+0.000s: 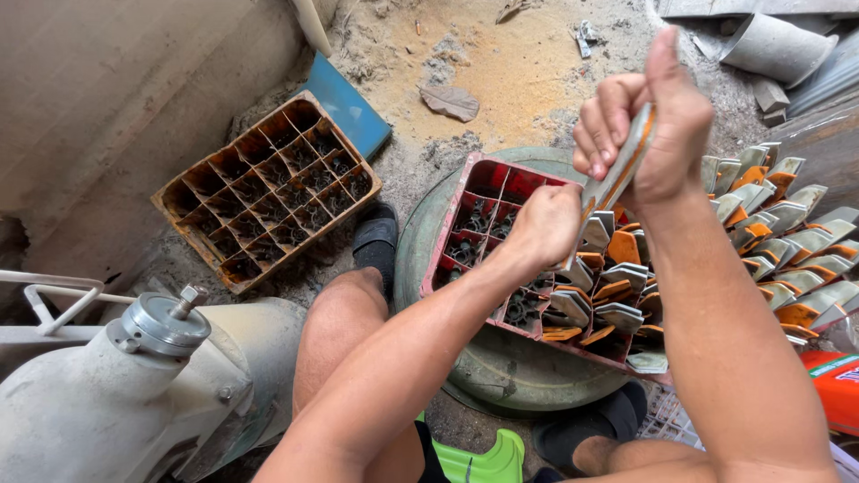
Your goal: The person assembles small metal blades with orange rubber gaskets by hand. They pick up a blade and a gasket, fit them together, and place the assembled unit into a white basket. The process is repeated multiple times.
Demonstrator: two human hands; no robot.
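Overhead, both hands grasping flat grey-orange metal plate (617,174): right hand (640,125) clenched, left hand (546,224) pinching; red gridded crate (465,201) below.

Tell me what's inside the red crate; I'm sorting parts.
The red crate holds dark metal rings and grey-orange plates; the left hand hides some cells.

There are two crates: one orange crate (266,190) and one red crate (501,224). There are two hands, a left hand (548,224) and a right hand (640,121). There is one grey tank (134,385).
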